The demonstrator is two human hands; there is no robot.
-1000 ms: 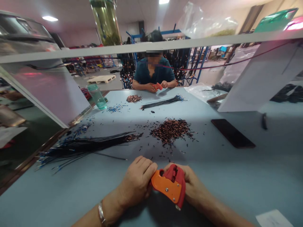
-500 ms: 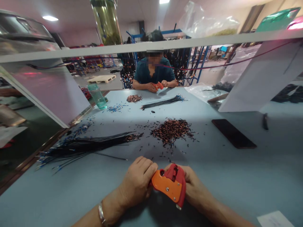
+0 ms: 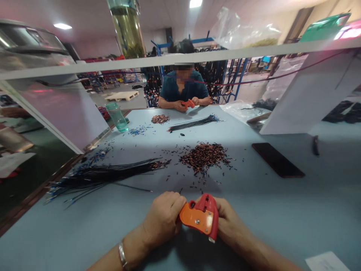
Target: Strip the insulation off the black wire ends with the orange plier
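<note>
An orange and red wire stripper [image 3: 197, 218] is in front of me, above the near part of the table. My left hand [image 3: 163, 212] is wrapped round its handle end. My right hand [image 3: 227, 216] is at the red head of the tool, its fingers bent and mostly hidden behind it. Whatever those fingers pinch does not show. Beyond the hands lies a heap of short black and copper-coloured pieces [image 3: 205, 157]. To the left is a bundle of black wires [image 3: 109, 174] with blue ends.
A phone [image 3: 278, 160] lies on the right of the table [image 3: 254, 210]. Across from me a co-worker [image 3: 183, 88] holds a similar orange-red tool. A greenish bottle [image 3: 117, 117] stands at the left edge. A white shelf [image 3: 158, 60] spans overhead.
Very little differs. The wire stripper and both hands have shifted slightly, with the tool a bit to the left. My grip looks the same.
</note>
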